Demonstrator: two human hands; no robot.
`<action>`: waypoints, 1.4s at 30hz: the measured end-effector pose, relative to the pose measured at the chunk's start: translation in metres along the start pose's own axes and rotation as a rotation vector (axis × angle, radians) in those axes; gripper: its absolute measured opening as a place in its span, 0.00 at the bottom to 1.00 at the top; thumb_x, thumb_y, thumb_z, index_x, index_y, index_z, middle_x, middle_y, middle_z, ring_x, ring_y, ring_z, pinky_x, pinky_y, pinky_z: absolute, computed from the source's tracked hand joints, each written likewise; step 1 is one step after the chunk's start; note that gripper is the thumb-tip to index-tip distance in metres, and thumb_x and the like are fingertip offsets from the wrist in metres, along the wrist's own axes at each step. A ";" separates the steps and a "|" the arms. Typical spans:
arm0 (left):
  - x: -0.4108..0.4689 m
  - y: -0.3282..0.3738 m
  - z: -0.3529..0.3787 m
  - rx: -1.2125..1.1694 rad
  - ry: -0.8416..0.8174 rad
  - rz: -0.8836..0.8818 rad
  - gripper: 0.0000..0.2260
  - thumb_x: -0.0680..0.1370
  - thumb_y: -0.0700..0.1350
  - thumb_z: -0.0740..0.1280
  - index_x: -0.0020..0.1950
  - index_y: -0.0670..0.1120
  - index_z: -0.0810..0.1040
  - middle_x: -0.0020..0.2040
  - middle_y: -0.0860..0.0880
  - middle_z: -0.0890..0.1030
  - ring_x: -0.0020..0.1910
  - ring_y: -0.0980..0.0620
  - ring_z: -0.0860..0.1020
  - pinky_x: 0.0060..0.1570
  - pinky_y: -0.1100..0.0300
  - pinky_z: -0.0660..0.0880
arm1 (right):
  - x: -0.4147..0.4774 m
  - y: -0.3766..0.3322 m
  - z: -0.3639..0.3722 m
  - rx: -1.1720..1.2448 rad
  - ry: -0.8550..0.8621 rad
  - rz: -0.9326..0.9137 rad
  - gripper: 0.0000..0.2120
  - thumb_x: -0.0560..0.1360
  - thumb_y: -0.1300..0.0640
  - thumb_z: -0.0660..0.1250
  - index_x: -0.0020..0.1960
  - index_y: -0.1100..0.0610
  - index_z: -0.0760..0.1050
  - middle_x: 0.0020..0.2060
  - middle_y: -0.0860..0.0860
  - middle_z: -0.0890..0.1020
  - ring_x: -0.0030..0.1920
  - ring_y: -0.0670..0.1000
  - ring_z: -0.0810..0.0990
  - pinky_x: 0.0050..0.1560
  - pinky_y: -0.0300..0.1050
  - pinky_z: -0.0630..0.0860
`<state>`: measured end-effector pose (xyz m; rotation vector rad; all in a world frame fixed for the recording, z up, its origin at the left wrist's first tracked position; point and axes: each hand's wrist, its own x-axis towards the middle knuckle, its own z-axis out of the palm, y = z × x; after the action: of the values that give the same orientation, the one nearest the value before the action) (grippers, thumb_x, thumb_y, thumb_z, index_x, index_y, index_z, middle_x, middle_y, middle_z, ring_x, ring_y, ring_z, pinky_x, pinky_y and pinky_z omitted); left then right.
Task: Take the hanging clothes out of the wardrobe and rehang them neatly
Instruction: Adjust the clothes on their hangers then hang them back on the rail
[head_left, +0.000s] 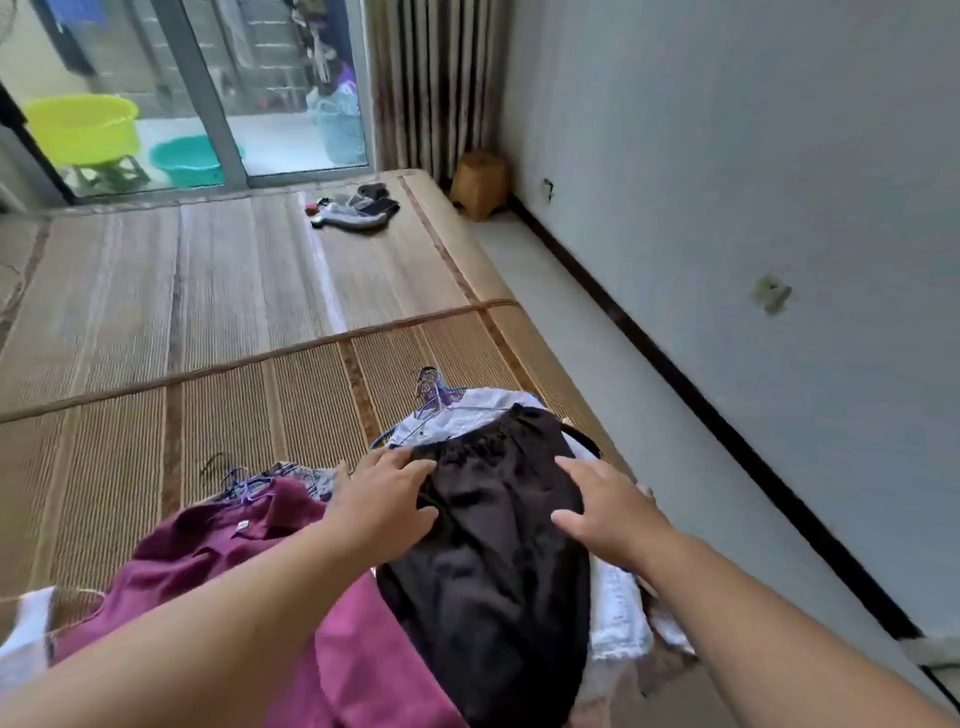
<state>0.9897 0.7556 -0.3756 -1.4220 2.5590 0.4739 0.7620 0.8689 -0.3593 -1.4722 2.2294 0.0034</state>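
A black garment with an elastic waistband lies on top of a pile of clothes on the woven mat. My left hand rests flat on its left edge with fingers spread. My right hand lies on its right side, fingers straight. Under the black garment is a white garment on a hanger, with several hanger hooks sticking out at the top. A maroon garment lies to the left, with more hangers above it.
A small heap of socks and dark items lies far back on the mat. A wooden stool stands by the curtain. Behind the glass door are a yellow basin and a teal basin. A white wall runs along the right.
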 end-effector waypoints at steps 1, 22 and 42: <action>0.009 0.005 0.004 -0.015 -0.002 -0.051 0.27 0.74 0.58 0.63 0.73 0.59 0.62 0.76 0.53 0.59 0.75 0.48 0.54 0.70 0.36 0.53 | 0.018 0.009 -0.003 -0.009 -0.017 -0.028 0.32 0.75 0.43 0.62 0.76 0.44 0.53 0.74 0.46 0.59 0.73 0.50 0.59 0.70 0.54 0.57; 0.217 -0.049 0.189 -0.248 -0.031 -0.530 0.34 0.67 0.60 0.62 0.73 0.54 0.63 0.74 0.49 0.63 0.72 0.45 0.64 0.68 0.44 0.65 | 0.344 0.078 0.114 0.011 -0.189 -0.236 0.39 0.71 0.43 0.67 0.76 0.52 0.54 0.73 0.54 0.63 0.73 0.56 0.61 0.71 0.54 0.62; 0.218 -0.077 0.144 -0.418 -0.048 -0.445 0.06 0.76 0.53 0.68 0.47 0.53 0.74 0.46 0.51 0.79 0.49 0.49 0.77 0.45 0.58 0.70 | 0.330 0.084 0.063 0.152 -0.052 -0.218 0.10 0.75 0.56 0.64 0.55 0.47 0.77 0.48 0.49 0.80 0.52 0.53 0.77 0.48 0.44 0.69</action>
<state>0.9398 0.5956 -0.5907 -2.0148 2.0831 0.9818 0.6077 0.6334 -0.5617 -1.6024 1.9715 -0.1905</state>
